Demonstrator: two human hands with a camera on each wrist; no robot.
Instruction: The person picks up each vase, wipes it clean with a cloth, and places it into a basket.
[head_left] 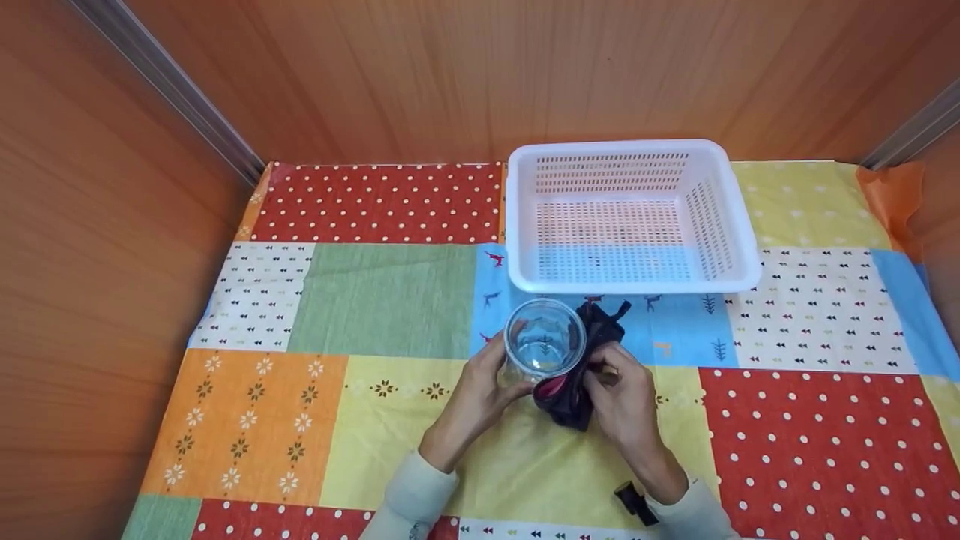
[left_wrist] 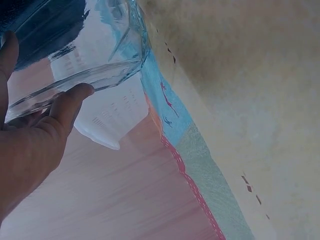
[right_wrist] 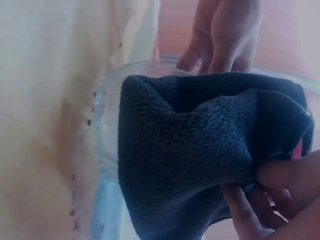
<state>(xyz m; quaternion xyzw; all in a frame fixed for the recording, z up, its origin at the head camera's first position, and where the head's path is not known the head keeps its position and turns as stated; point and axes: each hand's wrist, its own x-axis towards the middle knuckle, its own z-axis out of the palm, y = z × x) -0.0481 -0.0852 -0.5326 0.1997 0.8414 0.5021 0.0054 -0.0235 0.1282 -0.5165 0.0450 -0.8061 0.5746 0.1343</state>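
A clear glass jar (head_left: 543, 346) is held in my left hand (head_left: 474, 386), its round mouth facing up toward the head camera. In the left wrist view, the thumb (left_wrist: 75, 102) lies along the side of the glass (left_wrist: 107, 75). My right hand (head_left: 624, 394) pinches a dark fuzzy cloth (head_left: 564, 411) with a pinkish-red patch showing at its fold. The cloth lies against the jar's right side. From the right wrist, the cloth (right_wrist: 185, 145) drapes across most of the jar, hiding much of the glass, with left-hand fingers behind it.
A white perforated plastic basket (head_left: 637, 286) stands just beyond the jar. The patchwork tablecloth (head_left: 397, 300) covers the table, with wood-look panels (head_left: 420, 75) at the back and sides. A small black object (head_left: 635, 504) is at the right wrist.
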